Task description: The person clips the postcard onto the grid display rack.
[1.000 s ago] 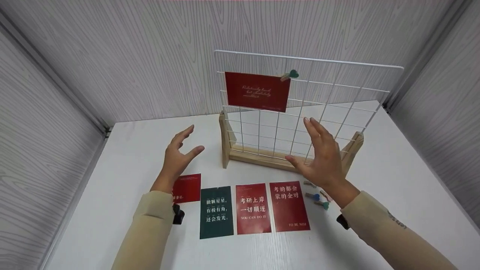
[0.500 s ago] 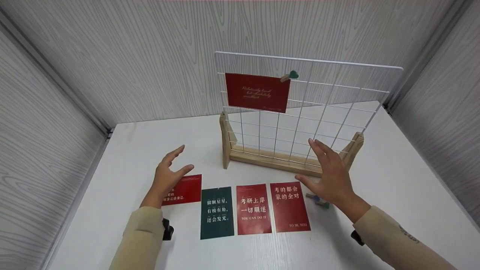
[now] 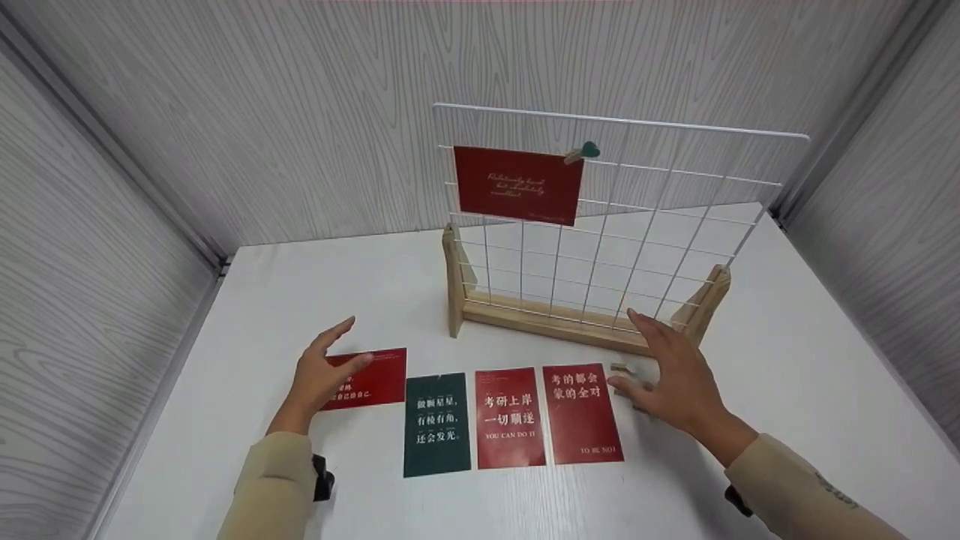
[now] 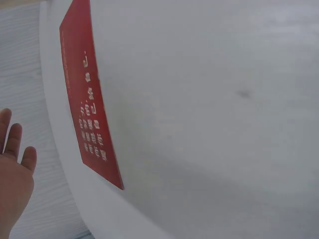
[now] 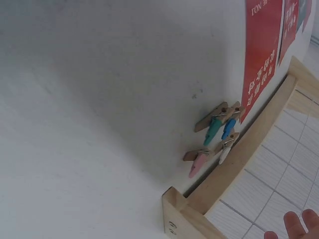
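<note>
Over the left part of a red card [image 3: 379, 379], my left hand [image 3: 315, 382] hovers with fingers spread and nothing in it. My right hand [image 3: 679, 382] is held in the air above small wooden clothespins, its fingers apart and holding nothing. It hides most of them in the head view. The right wrist view shows a green clothespin [image 5: 213, 129], a blue one [image 5: 229, 128], a pink one [image 5: 198, 164] and a white one [image 5: 226, 150]. Between the hands lie a green card [image 3: 436, 457] and two more red cards, one in the middle [image 3: 510, 454] and one at right [image 3: 585, 420].
Behind the cards stands a white wire grid [image 3: 649, 202] on a wooden base [image 3: 547, 321]. A red card [image 3: 517, 169] hangs at its upper left, held by a clothespin with a green heart [image 3: 590, 149]. Pale wood-grain walls [image 3: 300, 112] surround the white table [image 3: 322, 277].
Both hands have come down and nearer to me. The left hand has also moved left, and the right hand a little to the right. The cards and grid stay where they were.
</note>
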### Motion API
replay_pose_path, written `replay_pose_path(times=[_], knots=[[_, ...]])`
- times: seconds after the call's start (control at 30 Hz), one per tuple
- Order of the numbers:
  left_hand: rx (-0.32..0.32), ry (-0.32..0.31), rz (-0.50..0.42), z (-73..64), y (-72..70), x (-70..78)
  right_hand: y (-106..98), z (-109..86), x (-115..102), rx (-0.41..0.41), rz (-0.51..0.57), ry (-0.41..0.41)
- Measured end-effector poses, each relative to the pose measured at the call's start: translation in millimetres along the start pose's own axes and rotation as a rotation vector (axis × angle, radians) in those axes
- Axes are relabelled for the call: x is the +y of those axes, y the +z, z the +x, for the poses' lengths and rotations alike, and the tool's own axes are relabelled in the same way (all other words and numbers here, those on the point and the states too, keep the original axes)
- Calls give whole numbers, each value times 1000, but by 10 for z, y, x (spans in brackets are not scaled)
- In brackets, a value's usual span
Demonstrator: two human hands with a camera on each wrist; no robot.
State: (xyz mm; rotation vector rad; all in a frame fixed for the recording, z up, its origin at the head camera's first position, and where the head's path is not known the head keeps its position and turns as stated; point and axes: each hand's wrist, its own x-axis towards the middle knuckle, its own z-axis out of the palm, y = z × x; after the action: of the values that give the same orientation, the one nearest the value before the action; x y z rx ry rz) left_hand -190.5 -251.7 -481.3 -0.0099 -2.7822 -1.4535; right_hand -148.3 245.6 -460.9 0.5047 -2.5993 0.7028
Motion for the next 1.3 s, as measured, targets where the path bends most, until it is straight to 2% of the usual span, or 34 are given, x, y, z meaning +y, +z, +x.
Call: replay_pose_path(times=[0.23, 0.57, 0.93, 1.3], knots=[[-6, -56, 48, -109, -83, -188, 2, -132, 73, -51, -17, 42], [-20, -167, 108, -176, -138, -346, -7, -251, 173, -145, -29, 138], [7, -176, 80, -247, -129, -459, -12, -386, 274, -226, 3, 197], [7, -188, 77, -287, -102, -485, 3, -466, 339, -259, 7, 267]])
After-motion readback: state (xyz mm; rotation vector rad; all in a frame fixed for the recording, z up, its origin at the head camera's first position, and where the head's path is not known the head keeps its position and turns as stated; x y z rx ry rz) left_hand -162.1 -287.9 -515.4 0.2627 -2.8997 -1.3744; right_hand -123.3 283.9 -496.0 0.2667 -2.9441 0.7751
